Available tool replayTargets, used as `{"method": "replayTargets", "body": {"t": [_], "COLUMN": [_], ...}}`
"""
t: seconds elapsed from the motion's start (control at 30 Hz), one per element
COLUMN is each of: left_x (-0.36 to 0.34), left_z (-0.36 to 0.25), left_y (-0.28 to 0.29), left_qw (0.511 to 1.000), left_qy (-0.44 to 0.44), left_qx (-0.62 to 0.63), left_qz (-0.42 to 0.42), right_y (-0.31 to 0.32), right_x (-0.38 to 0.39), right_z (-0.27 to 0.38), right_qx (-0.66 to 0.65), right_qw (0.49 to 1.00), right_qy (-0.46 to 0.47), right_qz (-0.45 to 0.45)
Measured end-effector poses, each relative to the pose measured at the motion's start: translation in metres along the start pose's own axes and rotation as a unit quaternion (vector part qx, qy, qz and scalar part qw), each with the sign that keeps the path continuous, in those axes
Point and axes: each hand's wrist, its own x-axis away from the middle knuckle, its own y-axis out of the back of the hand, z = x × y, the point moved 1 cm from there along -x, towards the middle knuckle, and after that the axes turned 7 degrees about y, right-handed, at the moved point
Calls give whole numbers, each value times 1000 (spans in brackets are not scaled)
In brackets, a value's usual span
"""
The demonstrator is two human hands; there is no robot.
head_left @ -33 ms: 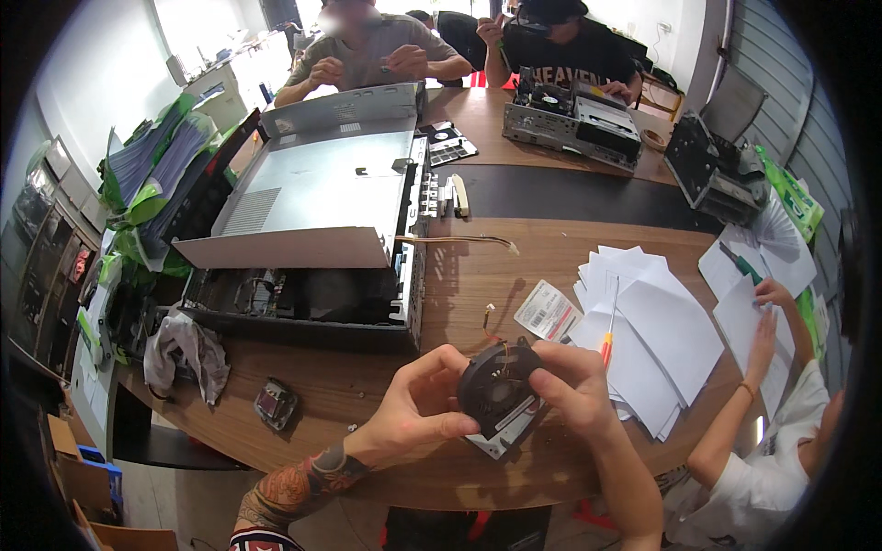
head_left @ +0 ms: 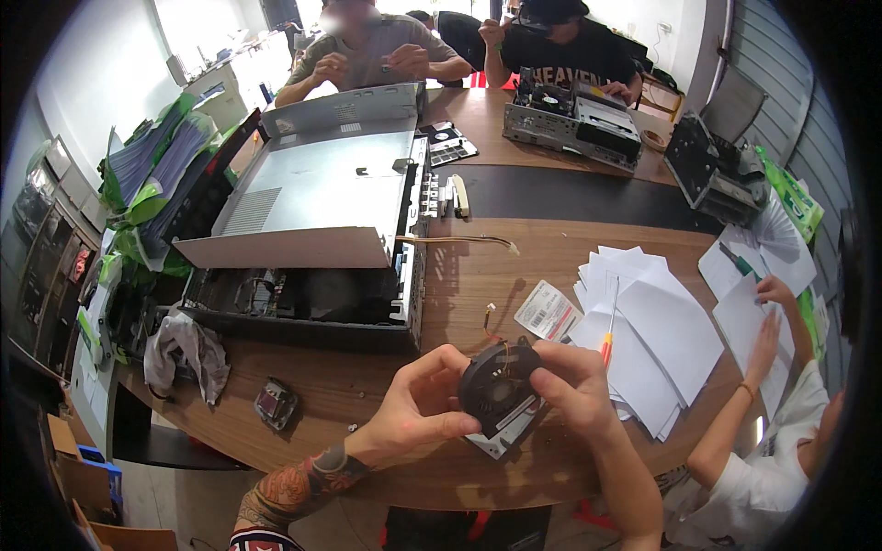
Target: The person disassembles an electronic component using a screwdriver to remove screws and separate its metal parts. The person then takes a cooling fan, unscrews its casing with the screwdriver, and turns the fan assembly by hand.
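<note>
Over the near edge of the table, a round black blower fan (head_left: pixel 497 393) is held up between both my hands. My left hand (head_left: pixel 415 401) grips its left rim, thumb below and fingers above. On the other side my right hand (head_left: pixel 579 390) pinches the right rim, its thumb lying on the fan's face. A thin cable with a small white plug (head_left: pixel 491 309) runs up from the fan's top. Just below the fan, partly hidden by it, shows a flat silvery metal plate (head_left: pixel 501 444); whether it is joined to the fan I cannot tell.
An opened computer case (head_left: pixel 303 308) with its metal cover (head_left: pixel 322 174) on top fills the left. Right of my hands lie a screwdriver (head_left: pixel 607 345) and white papers (head_left: pixel 671 326). A small heatsink-like part (head_left: pixel 276 404) sits left. Co-workers are across and at right, one with hands (head_left: pixel 764 340) on papers.
</note>
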Motion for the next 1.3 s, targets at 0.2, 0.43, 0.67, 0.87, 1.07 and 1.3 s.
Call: {"method": "replayTargets", "body": {"t": [0.2, 0.43, 0.67, 0.87, 1.07, 1.3], "left_x": [-3, -4, -12, -7, -6, -3], "left_z": [-3, 0, 9, 6, 7, -1], "left_y": [-2, -1, 11, 4, 6, 6], "left_qw": [999, 1000, 997, 999, 999, 996], "left_qy": [-3, 10, -44, 26, 26, 80], "left_qx": [-13, 16, 22, 13, 7, -34], "left_qz": [-37, -7, -53, -43, -33, 12], "right_y": [2, 2, 2, 3, 4, 1], "right_x": [1, 0, 0, 3, 3, -4], "right_z": [-2, -2, 2, 0, -3, 0], "right_qx": [-3, -41, -30, -59, -61, -45], "right_qw": [1000, 999, 999, 998, 998, 994], "right_qy": [9, 12, 11, 22, 30, 93], "right_qz": [-8, 2, -26, -9, -1, 20]}}
